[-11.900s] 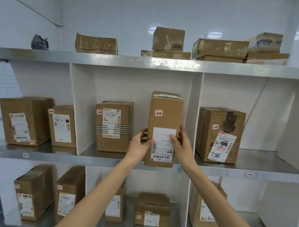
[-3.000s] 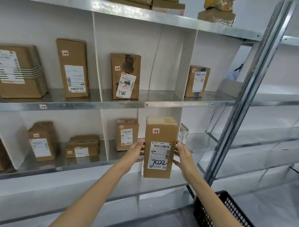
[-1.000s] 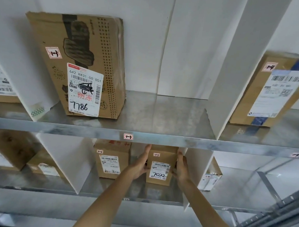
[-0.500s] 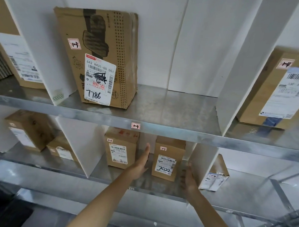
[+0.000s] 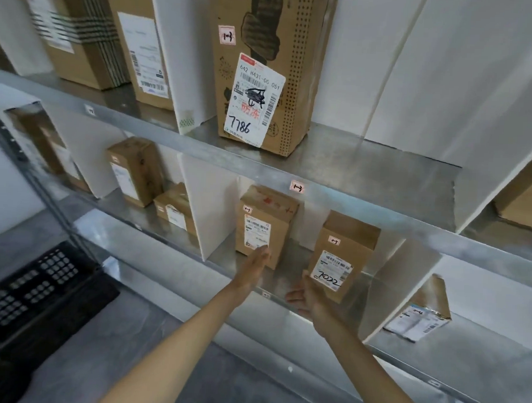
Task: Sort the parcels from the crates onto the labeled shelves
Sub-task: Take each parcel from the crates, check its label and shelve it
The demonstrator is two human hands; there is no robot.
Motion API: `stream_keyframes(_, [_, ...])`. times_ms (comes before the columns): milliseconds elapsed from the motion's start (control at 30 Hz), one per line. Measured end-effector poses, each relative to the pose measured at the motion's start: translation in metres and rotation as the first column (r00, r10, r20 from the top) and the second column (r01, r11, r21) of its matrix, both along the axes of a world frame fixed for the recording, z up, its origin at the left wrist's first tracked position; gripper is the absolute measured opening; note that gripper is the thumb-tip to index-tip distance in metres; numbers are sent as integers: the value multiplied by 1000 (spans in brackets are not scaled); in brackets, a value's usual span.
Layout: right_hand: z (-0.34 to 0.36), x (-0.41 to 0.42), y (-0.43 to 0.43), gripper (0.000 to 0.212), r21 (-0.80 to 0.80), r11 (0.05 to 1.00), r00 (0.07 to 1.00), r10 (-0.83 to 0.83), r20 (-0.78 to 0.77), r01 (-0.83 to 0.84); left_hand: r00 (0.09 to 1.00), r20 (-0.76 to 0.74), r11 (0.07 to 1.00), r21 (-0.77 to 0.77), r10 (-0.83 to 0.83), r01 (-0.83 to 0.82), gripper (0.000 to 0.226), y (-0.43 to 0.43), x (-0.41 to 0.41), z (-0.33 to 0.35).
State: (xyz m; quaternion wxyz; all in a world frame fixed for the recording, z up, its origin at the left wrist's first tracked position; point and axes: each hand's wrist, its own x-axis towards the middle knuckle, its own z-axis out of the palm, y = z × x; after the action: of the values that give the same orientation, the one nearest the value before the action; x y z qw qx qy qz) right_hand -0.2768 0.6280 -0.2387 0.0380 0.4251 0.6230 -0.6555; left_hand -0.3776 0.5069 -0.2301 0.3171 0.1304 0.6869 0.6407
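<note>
Black crate (image 5: 38, 282) sat low left. Left hand (image 5: 253, 269) was flat, fingers straight, empty, before the neighbouring parcel (image 5: 264, 222). Right hand (image 5: 307, 295), loosely spread and empty, was by the 7022 parcel (image 5: 344, 253), upright on the lower shelf (image 5: 289, 269).

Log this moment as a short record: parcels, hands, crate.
7022 parcel: upright on lower shelf, sticker 2-3
neighbour parcel: upright to its left, same bay
7786 parcel: upright on upper shelf
left hand: open, fingers straight, in front of neighbour parcel
right hand: open, at 7022 parcel's lower left corner; contact unclear
crate: black, on floor, lower left
</note>
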Motion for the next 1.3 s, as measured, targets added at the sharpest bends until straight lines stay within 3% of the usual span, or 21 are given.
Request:
stream_keyframes(100, [4,-22,-35,53,0,988,988,155,9,-155,980,-167,993,58,112,-104,41,-49,-8,9])
stream_keyframes(233, [8,-57,-97,38,33,949,949,314,6,-314,910,-200,929,16,364,-369,33,-132,-29,19])
stream_keyframes(367, [10,-94,-191,42,29,884,884,466,20,-467,800,-193,820,51,568,-570,21,-238,-39,31])
stream_keyframes(500, [7,-119,-294,38,-10,761,761,648,-5,-648,685,-220,708,44,695,-705,17,-353,-35,37])
stream_keyframes(667, [9,-136,-411,38,-46,622,623,778,-78,-782,468,-235,484,11,852,-875,16,-480,-11,36])
stream_keyframes(1000, [-10,-171,-558,38,5,362,362,932,1,-932,57,-205,53,-23,977,-998,16,-646,58,7])
stream_keyframes(1300, [-25,-230,-656,34,-14,222,220,973,71,-975,-131,-154,-145,-86,979,-986,17,-724,52,-28])
